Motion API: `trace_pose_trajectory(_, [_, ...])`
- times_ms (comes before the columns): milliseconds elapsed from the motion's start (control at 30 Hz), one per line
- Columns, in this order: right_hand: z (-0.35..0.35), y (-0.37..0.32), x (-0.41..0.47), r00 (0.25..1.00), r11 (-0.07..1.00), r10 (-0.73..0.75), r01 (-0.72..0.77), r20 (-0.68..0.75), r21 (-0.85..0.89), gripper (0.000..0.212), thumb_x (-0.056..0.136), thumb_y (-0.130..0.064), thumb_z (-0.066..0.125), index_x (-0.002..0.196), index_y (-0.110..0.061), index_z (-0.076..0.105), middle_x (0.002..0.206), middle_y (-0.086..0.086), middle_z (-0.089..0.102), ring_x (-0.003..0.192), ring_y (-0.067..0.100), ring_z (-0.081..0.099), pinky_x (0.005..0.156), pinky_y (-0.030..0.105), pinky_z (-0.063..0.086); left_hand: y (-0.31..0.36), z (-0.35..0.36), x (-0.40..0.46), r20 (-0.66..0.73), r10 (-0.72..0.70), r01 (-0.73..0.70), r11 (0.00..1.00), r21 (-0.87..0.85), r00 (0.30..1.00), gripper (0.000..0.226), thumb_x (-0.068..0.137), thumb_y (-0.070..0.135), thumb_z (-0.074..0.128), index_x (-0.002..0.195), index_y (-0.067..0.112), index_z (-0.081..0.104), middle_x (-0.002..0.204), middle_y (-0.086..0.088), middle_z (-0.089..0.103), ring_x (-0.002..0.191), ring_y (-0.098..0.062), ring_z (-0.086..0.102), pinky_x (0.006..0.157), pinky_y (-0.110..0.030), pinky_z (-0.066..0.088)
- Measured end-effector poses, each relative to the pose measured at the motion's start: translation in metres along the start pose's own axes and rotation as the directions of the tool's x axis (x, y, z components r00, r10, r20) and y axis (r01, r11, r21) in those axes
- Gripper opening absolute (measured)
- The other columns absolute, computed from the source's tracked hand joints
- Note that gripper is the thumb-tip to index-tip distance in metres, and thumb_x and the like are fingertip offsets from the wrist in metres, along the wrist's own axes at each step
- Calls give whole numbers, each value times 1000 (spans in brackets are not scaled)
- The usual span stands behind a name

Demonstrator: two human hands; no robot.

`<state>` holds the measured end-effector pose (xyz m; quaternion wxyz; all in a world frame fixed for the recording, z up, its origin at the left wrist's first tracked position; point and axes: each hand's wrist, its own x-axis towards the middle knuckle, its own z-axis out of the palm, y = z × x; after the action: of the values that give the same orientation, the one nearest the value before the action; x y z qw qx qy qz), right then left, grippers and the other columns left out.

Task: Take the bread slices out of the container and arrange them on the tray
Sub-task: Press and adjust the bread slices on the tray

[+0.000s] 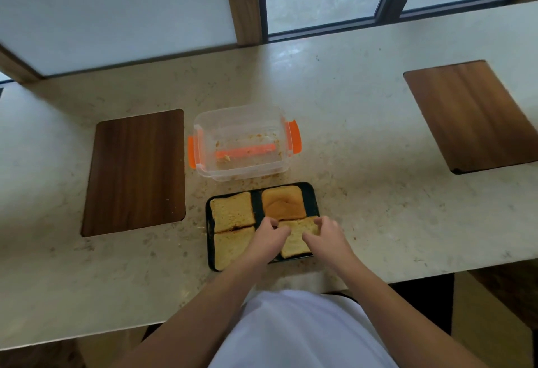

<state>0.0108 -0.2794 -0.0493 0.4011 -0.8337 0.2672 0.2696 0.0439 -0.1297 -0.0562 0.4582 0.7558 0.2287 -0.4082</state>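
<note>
A black tray (311,198) lies on the counter in front of me with several bread slices on it. One slice (231,211) lies at the far left, a darker crust slice (283,203) at the far right, and another slice (230,246) at the near left. Both my hands are on the near-right slice (297,239). My left hand (267,239) pinches its left edge and my right hand (326,236) grips its far right corner. The clear plastic container (241,123) with orange clips stands just behind the tray and holds only crumbs.
A dark wooden board (135,172) lies on the counter to the left of the container and tray. A second wooden board (474,114) lies at the far right. Crumbs are scattered around the tray. Windows run along the back of the counter.
</note>
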Motion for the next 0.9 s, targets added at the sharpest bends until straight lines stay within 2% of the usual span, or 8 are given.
trace_pose_trajectory(133, [-1, 1, -1, 1000, 1000, -1, 1, -6, -29, 58, 87, -29, 61, 140, -13, 46, 141, 9, 44, 122, 24, 48, 98, 41, 46, 2, -1, 2, 10, -13, 13, 1000, -6, 1000, 56, 85, 40, 58, 135, 20, 44, 113, 1, 55, 104, -19, 57, 97, -47, 53])
trace_pose_trajectory(267, [3, 0, 0, 1000, 998, -23, 22, -22, -59, 56, 87, -29, 61, 138, -13, 48, 140, 10, 46, 121, 26, 48, 92, 39, 46, 5, -2, 2, 14, -9, 9, 1000, -9, 1000, 49, 83, 40, 58, 127, 20, 47, 109, 2, 55, 102, -19, 57, 97, -48, 53])
trace_pose_trajectory(400, [4, -3, 4, 1000, 999, -9, 9, -13, -36, 53, 87, -31, 60, 136, -13, 48, 133, 11, 49, 110, 25, 54, 86, 40, 50, 5, -3, 1, 11, 3, -3, 1000, 1, 1000, 44, 84, 39, 58, 122, 21, 46, 106, 4, 53, 99, -17, 57, 96, -48, 54])
trace_pose_trajectory(667, [14, -4, 8, 999, 999, -31, 29, 29, 46, 50, 90, -32, 61, 134, -12, 50, 123, 8, 55, 82, 5, 54, 67, 32, 48, -7, -16, 0, -34, -12, 12, 1000, 4, 999, 57, 81, 43, 57, 132, 21, 45, 110, 5, 53, 103, -18, 55, 98, -49, 52])
trace_pose_trajectory(733, [13, -5, 9, 999, 998, -32, 30, 36, 64, 50, 90, -31, 60, 135, -12, 51, 120, 7, 56, 81, 4, 54, 66, 31, 50, -7, -20, 0, -46, -21, 23, 999, 25, 999, 61, 84, 41, 57, 138, 18, 41, 103, 4, 52, 92, -15, 55, 93, -45, 54])
trace_pose_trajectory(800, [11, -6, 12, 999, 996, -31, 29, 22, 79, 49, 89, -29, 59, 133, -11, 52, 122, 7, 55, 81, 5, 55, 69, 34, 53, -5, -23, 1, -66, -11, 14, 999, 50, 998, 62, 89, 36, 58, 144, 16, 37, 90, 7, 49, 75, -9, 51, 78, -38, 53])
trace_pose_trajectory(833, [10, -7, 13, 999, 996, -35, 35, 6, 82, 47, 88, -28, 58, 131, -11, 53, 124, 7, 54, 82, 6, 56, 69, 34, 53, -3, -25, 2, -79, -1, 6, 998, 62, 997, 63, 90, 34, 58, 146, 15, 36, 86, 7, 48, 70, -8, 49, 73, -37, 51])
trace_pose_trajectory(900, [9, -10, 16, 998, 995, -55, 57, -29, 87, 35, 86, -26, 57, 120, -15, 55, 126, 8, 55, 82, 6, 55, 67, 33, 52, 3, -27, 3, -98, 25, -18, 997, 76, 995, 62, 92, 32, 56, 148, 16, 35, 87, 7, 49, 72, -9, 51, 75, -37, 52])
